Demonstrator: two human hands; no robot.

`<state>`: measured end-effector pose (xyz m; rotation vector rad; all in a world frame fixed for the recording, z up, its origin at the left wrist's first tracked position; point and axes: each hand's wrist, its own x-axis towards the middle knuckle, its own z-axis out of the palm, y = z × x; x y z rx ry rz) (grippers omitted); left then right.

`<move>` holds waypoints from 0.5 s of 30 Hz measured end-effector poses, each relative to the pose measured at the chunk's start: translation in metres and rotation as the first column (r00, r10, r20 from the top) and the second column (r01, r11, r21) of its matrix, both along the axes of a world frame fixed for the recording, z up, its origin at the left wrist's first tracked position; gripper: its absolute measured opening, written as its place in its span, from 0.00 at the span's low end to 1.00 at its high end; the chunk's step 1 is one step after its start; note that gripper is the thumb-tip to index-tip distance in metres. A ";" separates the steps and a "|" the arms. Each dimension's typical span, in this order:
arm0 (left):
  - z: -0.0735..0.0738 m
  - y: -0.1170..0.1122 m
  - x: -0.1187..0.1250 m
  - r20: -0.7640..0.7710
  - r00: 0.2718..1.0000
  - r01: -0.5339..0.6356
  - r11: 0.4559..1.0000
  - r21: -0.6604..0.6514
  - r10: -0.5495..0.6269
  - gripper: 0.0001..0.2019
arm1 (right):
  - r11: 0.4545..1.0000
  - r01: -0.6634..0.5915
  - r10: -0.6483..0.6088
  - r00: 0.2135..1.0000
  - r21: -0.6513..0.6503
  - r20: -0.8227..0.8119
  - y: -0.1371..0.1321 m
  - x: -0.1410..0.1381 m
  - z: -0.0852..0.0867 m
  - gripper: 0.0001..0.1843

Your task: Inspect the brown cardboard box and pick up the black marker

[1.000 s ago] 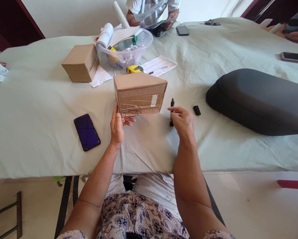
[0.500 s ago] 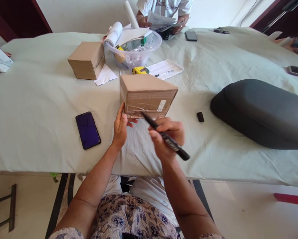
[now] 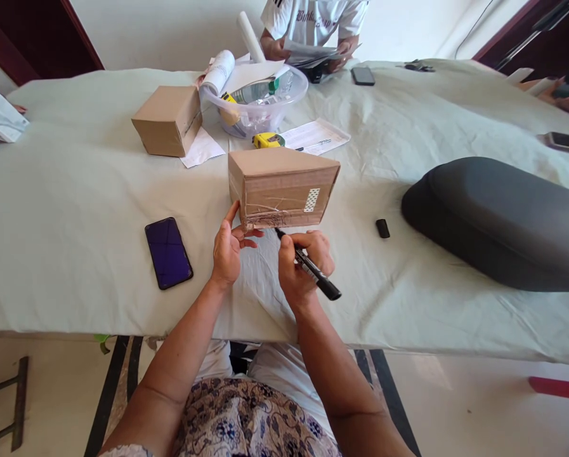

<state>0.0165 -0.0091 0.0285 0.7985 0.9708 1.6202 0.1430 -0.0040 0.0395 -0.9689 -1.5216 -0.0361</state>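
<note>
In front of me a brown cardboard box has torn tape, dark scribbled marks along its lower front and a small patterned label. My left hand grips its lower left corner, one finger up the side and the others along the bottom edge. A black marker pen is pinched in my right hand, its uncapped tip at the box's lower front edge. Whether the tip touches the cardboard, I cannot tell. The black pen cap lies to the right on the tablecloth.
On the cloth-covered table a phone lies left and a black padded seat right. Farther back are another box, a plastic basin of items, a tape measure and papers. A person opposite holds papers.
My right hand has moved a little left and the marker tip has dropped from the box's front face to its bottom edge. The left hand stays at the corner.
</note>
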 end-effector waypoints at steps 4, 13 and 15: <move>0.007 0.001 0.001 0.108 0.994 0.002 0.996 -0.084 0.007 0.40 | 0.981 -0.194 0.194 0.980 -0.014 0.044 -0.003 -0.009 -0.003 0.11; 0.005 0.000 -0.005 0.224 0.975 0.004 0.996 -0.093 0.017 0.38 | 0.980 -0.199 0.195 0.972 -0.018 -0.129 0.000 -0.013 -0.006 0.06; 0.004 0.001 -0.006 0.206 0.978 -0.010 0.993 -0.113 0.034 0.39 | 0.983 -0.182 0.180 0.958 0.009 -0.224 0.001 -0.002 -0.011 0.06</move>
